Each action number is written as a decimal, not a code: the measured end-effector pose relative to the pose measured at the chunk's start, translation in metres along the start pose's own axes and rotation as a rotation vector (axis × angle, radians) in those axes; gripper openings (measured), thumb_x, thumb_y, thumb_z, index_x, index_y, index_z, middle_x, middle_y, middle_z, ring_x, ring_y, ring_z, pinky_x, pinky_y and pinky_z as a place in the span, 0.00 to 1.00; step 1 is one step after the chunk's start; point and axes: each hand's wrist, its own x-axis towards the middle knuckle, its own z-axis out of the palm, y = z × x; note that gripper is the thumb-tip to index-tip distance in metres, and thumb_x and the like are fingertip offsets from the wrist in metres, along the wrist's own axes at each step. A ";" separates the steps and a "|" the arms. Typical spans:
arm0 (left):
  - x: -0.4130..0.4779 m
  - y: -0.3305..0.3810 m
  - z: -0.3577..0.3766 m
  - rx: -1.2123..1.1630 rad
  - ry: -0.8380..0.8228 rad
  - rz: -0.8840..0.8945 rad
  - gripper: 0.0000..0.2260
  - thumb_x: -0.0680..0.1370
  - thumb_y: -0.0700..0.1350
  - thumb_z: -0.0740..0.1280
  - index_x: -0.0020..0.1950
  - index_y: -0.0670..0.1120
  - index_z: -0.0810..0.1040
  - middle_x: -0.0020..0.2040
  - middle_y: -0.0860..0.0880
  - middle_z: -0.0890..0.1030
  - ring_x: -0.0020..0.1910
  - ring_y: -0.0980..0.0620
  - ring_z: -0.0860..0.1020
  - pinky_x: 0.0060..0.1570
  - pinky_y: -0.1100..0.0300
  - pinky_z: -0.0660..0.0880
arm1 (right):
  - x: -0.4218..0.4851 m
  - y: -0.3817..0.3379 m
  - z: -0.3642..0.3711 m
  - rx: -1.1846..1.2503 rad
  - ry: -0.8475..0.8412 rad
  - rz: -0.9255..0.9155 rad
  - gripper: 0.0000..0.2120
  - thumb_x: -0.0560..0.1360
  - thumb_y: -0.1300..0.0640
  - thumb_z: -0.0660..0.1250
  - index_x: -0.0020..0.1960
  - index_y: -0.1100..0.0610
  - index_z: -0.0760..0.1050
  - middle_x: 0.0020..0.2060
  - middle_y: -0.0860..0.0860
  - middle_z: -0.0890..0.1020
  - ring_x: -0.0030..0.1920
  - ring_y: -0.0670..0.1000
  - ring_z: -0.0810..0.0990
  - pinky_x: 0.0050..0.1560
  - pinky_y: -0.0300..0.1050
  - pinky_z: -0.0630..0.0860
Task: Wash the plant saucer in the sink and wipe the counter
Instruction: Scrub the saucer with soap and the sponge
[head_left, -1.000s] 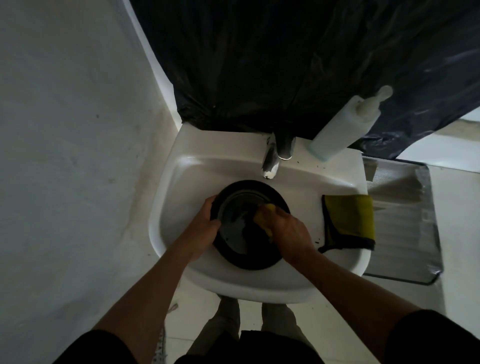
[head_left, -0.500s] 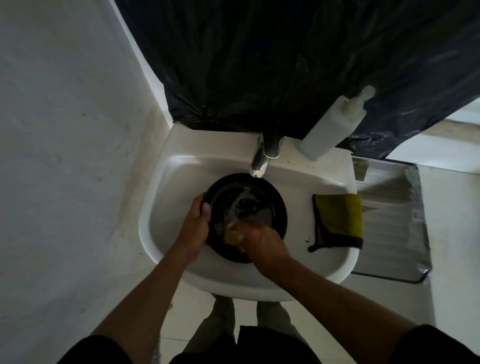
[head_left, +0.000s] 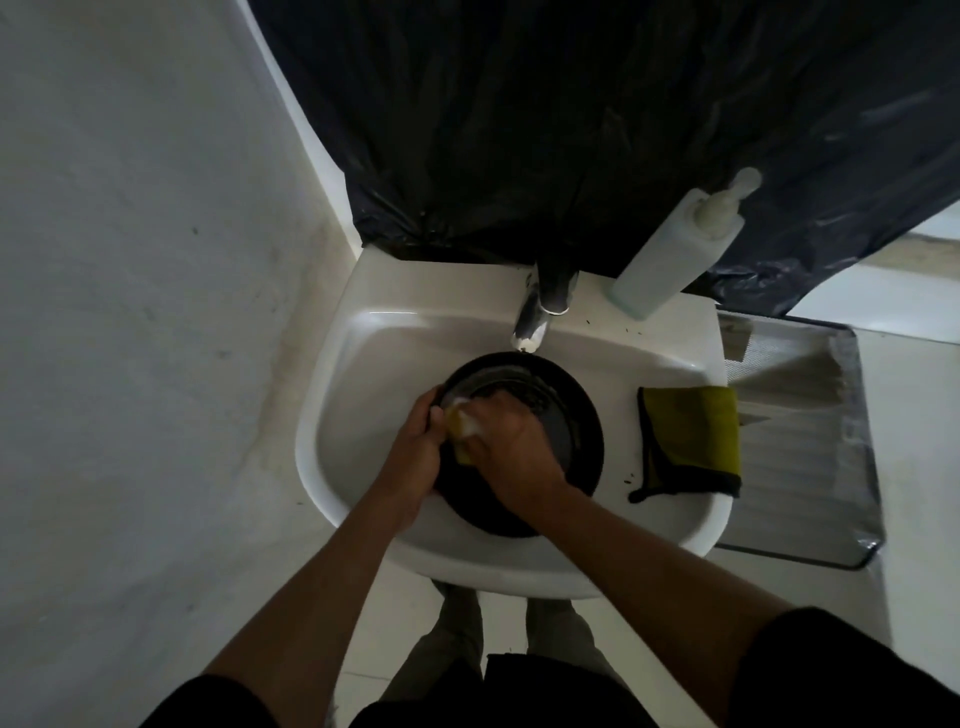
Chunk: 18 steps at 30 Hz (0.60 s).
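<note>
White wall (head_left: 130, 260) filled the left of my view, and a black plastic sheet (head_left: 519, 130) hung behind the white sink (head_left: 332, 415). I saw the black plant saucer (head_left: 582, 436) lying in the basin just below the faucet (head_left: 535, 317), tipped a little, with its near edge raised toward the front rim. The left hand (head_left: 410, 457) gripped the saucer's left rim, its fingers (head_left: 434, 405) curled over the edge. The right hand (head_left: 514, 452) lay over the saucer's inside, its fingers (head_left: 493, 408) bent round a yellow sponge (head_left: 460, 434) and pressing it, with a bit of white foam, onto the saucer's left side, right against the left hand. A pale pump bottle (head_left: 670, 254) stood on the sink's back ledge, right of the faucet. A yellow cloth (head_left: 691, 441) with dark edging lay folded on the sink's right rim, clear of the saucer. A metal tray (head_left: 810, 441) lay just beyond it, beside the sink.
</note>
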 end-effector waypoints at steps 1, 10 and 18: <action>0.000 0.001 -0.002 -0.021 0.017 0.000 0.15 0.88 0.51 0.56 0.74 0.59 0.72 0.67 0.50 0.81 0.66 0.48 0.79 0.67 0.43 0.76 | -0.008 -0.003 0.003 0.023 -0.047 -0.004 0.10 0.70 0.65 0.70 0.51 0.59 0.82 0.45 0.59 0.82 0.46 0.59 0.80 0.46 0.43 0.71; 0.003 0.003 -0.029 0.044 0.071 0.025 0.16 0.88 0.49 0.55 0.74 0.55 0.73 0.68 0.49 0.79 0.68 0.47 0.77 0.70 0.48 0.73 | -0.029 0.044 -0.038 -0.165 -0.266 0.186 0.20 0.74 0.59 0.71 0.66 0.54 0.76 0.60 0.56 0.78 0.59 0.58 0.78 0.54 0.48 0.75; -0.012 0.009 -0.006 0.015 -0.020 0.022 0.14 0.88 0.50 0.56 0.72 0.55 0.74 0.66 0.50 0.81 0.66 0.50 0.78 0.69 0.51 0.74 | 0.020 0.018 -0.028 -0.073 -0.021 0.150 0.15 0.72 0.59 0.72 0.57 0.60 0.76 0.52 0.59 0.76 0.49 0.61 0.78 0.45 0.49 0.72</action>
